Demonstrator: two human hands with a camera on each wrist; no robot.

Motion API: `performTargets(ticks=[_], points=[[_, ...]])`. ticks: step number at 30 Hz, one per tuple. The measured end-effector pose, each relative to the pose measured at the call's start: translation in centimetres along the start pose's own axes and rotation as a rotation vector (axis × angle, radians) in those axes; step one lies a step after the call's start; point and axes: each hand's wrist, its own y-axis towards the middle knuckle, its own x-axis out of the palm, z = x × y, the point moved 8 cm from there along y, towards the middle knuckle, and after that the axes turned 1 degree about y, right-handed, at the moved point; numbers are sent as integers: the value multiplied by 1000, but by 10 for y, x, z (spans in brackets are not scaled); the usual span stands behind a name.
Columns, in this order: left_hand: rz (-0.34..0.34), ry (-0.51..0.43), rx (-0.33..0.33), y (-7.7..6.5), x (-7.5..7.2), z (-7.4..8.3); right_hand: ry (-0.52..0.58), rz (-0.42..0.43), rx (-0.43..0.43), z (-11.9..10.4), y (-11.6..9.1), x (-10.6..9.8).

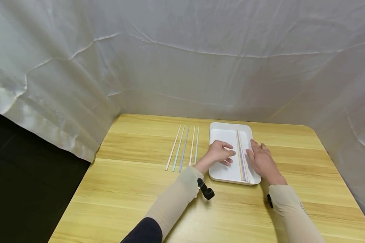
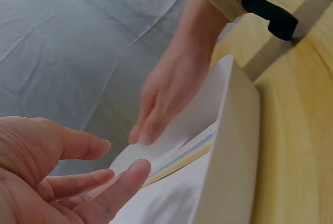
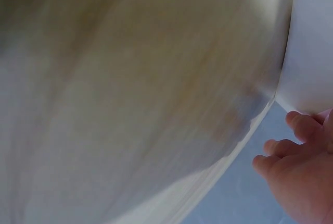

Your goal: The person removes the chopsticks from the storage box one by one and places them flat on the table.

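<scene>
A white tray (image 1: 224, 134) lies lengthwise on the table, with a few pastel chopsticks (image 1: 240, 157), yellow, blue and whitish, side by side in its right half. My left hand (image 1: 218, 153) hovers over the tray's left half, fingers loosely bent and apart, nothing between them. At the tray's right side is my right hand (image 1: 262, 162), fingers extended along the rim and thumb reaching over the inside. From the left wrist view, the right hand (image 2: 174, 91) appears beyond the chopsticks (image 2: 190, 152), holding nothing. The right wrist view catches only part of its fingers (image 3: 281, 148).
Left of the tray, several more chopsticks (image 1: 178, 148) in pink, light blue and violet lie roughly parallel on the wooden table (image 1: 124, 195). The left forearm passes close by their near ends. A pale curtain (image 1: 182, 74) hangs behind the table's far edge.
</scene>
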Motion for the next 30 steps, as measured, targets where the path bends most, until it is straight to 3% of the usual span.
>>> performTargets(ticks=[8, 16, 24, 30], points=[[37, 25, -63, 6, 18, -7, -17, 24, -21, -3, 1, -2], [83, 140, -141, 11, 32, -18, -30, 27, -22, -1, 0, 0], [143, 178, -83, 18, 38, -23, -22, 28, -16, 0, 0, 0], [199, 192, -92, 21, 40, -29, -18, 14, -1, 1, 0, 1]])
